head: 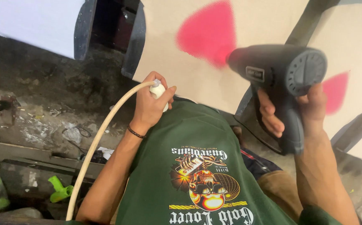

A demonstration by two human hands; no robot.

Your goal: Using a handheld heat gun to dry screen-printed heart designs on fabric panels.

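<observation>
My right hand (291, 114) grips the handle of a dark grey heat gun (278, 68), its nozzle aimed left at a red painted patch (209, 33) on a tan board (256, 18). My left hand (149, 104) is closed around a small white cylindrical piece (158, 91), and a cream hose (95, 143) curves down from it to the lower left. A dark braided band sits on my left wrist. Below both hands is my green printed shirt (193, 166).
A second tan board with a red patch (335, 91) stands at the right, with dark frame bars between the boards. To the left is a dirty concrete floor with scraps, a green plastic piece (60, 189), wooden planks and a white panel (31, 23).
</observation>
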